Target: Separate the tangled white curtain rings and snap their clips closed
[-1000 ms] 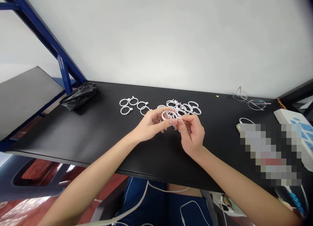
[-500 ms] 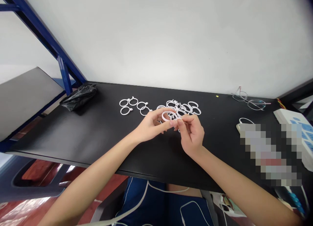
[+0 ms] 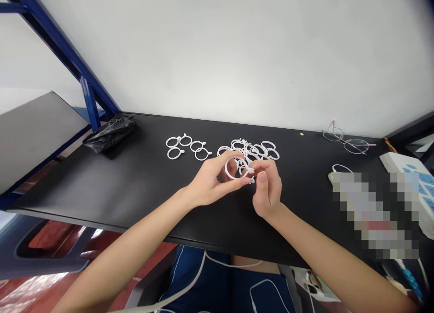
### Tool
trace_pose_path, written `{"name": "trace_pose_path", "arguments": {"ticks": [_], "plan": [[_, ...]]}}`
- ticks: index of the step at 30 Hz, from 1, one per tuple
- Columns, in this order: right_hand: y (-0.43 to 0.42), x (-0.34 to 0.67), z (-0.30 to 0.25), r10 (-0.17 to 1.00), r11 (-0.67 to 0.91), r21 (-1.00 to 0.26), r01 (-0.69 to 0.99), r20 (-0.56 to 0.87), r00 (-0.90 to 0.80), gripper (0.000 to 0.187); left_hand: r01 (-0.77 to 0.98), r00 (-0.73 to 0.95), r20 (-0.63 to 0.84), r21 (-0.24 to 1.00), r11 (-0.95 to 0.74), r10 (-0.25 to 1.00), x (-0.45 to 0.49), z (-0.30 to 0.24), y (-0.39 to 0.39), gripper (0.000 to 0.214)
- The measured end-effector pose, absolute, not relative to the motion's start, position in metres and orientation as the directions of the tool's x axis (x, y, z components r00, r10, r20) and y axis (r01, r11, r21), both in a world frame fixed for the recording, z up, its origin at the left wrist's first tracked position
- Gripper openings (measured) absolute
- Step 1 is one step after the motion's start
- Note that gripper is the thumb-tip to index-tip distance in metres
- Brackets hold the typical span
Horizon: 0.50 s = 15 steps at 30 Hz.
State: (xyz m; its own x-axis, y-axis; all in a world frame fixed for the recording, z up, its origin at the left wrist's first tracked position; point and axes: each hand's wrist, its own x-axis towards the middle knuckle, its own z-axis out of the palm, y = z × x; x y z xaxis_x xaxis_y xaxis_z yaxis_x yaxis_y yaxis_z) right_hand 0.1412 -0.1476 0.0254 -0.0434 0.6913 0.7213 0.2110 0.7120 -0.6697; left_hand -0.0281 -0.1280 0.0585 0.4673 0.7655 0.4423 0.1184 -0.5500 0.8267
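Observation:
Over the middle of a black table (image 3: 135, 186), my left hand (image 3: 212, 182) pinches a white plastic ring (image 3: 234, 167) and holds it tilted up. My right hand (image 3: 267, 191) is curled beside it, fingertips closed on the ring's right end where a small clip part sits. Just behind my hands lies a heap of several white rings (image 3: 252, 150). To the left of the heap, a separate group of several white rings (image 3: 186, 147) lies flat on the table.
A crumpled black plastic bag (image 3: 110, 133) sits at the table's back left. Spectacles (image 3: 346, 139) lie at the back right, with a white power strip (image 3: 412, 177) and a white cable (image 3: 339, 168) near the right edge. A blue metal frame (image 3: 77, 73) rises at left.
The ring held between my hands has turned from lying nearly flat to standing more upright. My right hand's fingers have curled in closer to its right end.

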Motion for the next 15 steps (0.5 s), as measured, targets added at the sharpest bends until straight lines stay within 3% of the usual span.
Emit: {"name": "trace_pose_path", "arguments": {"ticks": [3, 10, 15], "plan": [[-0.1481, 0.1416, 0.0253, 0.7, 0.694, -0.673, 0.255, 0.714, -0.02, 0.022, 0.1, 0.461, 0.494, 0.797, -0.596, 0.737, -0.0283, 0.0573, -0.1287, 0.034], [-0.1468, 0.1423, 0.0191, 0.694, 0.716, -0.681, 0.154, 0.718, -0.056, 0.02, 0.105, 0.432, 0.634, 0.67, -0.734, 0.641, -0.0296, 0.0547, -0.1284, 0.033], [-0.1509, 0.1454, 0.0244, 0.589, 0.794, -0.527, 0.303, 0.79, -0.17, 0.015, 0.15, 0.384, 0.788, 0.462, -0.874, 0.482, -0.0271, 0.0507, -0.1274, 0.036]]}}
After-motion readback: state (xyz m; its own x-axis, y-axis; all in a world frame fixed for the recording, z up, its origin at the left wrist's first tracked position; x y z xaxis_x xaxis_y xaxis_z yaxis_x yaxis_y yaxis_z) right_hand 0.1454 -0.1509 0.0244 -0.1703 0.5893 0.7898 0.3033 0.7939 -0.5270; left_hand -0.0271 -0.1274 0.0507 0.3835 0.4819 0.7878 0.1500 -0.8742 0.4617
